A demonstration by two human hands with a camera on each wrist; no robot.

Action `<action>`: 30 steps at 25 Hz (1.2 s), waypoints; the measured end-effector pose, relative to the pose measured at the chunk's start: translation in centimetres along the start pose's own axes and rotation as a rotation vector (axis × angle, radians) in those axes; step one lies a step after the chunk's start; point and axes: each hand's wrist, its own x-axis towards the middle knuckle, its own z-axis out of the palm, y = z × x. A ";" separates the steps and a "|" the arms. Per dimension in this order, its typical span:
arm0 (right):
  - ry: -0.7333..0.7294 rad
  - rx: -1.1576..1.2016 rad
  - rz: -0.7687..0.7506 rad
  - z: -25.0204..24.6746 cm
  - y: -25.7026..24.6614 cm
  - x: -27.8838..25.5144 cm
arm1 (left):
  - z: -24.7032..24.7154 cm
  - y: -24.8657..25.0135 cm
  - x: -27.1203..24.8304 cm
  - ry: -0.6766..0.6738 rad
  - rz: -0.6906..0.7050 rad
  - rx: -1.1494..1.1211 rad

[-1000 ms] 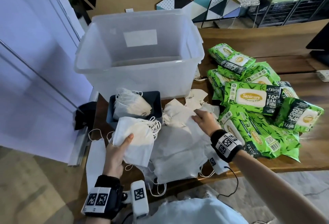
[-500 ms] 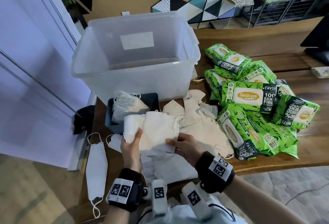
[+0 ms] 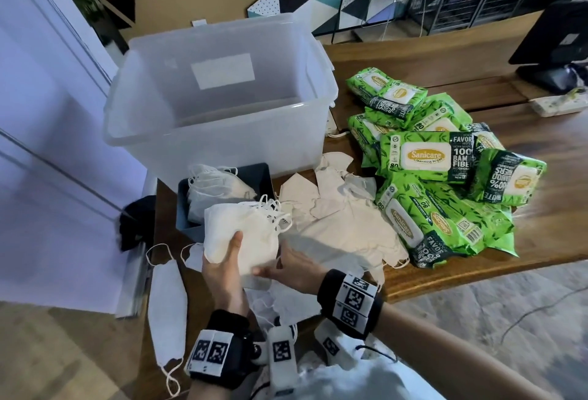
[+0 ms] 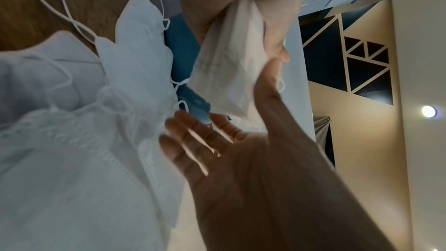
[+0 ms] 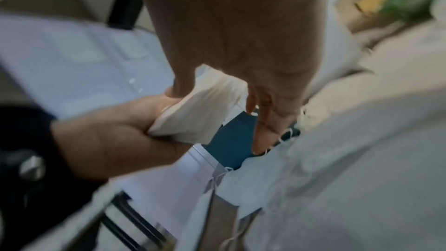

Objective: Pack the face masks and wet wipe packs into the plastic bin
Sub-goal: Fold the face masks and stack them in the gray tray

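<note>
My left hand [image 3: 227, 256] grips a thick stack of white face masks [image 3: 246, 237] above the table's near edge, thumb on its front. In the left wrist view the stack [image 4: 226, 58] hangs from that hand [image 4: 241, 3]. My right hand [image 3: 288, 266] is at the stack's lower right corner; its thumb rests against the stack and its fingers [image 4: 193, 136] are straight and spread. Loose masks [image 3: 337, 224] lie in a pile beside it. Green wet wipe packs [image 3: 445, 183] are heaped to the right. The clear plastic bin [image 3: 133, 132] stands behind and looks empty.
A small dark box [image 3: 259, 177] stuffed with masks sits against the bin's front. One mask [image 3: 167, 301] lies at the table's left front corner, hanging over the edge. A wall panel is at the left, a monitor base [image 3: 553, 78] far right.
My right hand left the loose pile and came back to the stack. My left hand carried the stack toward the middle, and it now stands more upright between both hands.
</note>
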 end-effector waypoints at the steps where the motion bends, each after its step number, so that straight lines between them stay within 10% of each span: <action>1: -0.048 0.232 -0.030 -0.2 0.0 0.0 | -0.1 0.1 0.0 -0.012 -0.015 -0.002; 5: -0.021 0.968 -0.190 0.0 0.2 1.3 | 0.4 0.2 -1.2 -0.210 -0.100 -0.027; 9: 0.189 0.833 -0.137 -0.2 0.9 2.0 | -0.5 1.1 -0.4 -0.316 0.004 0.017; 22: -0.093 0.417 -0.174 1.4 0.3 1.4 | -5.5 1.4 1.3 -0.177 -0.139 0.078; 30: -0.064 0.783 -0.204 1.6 -2.1 2.7 | -3.7 1.3 -0.4 -0.189 -0.181 -0.172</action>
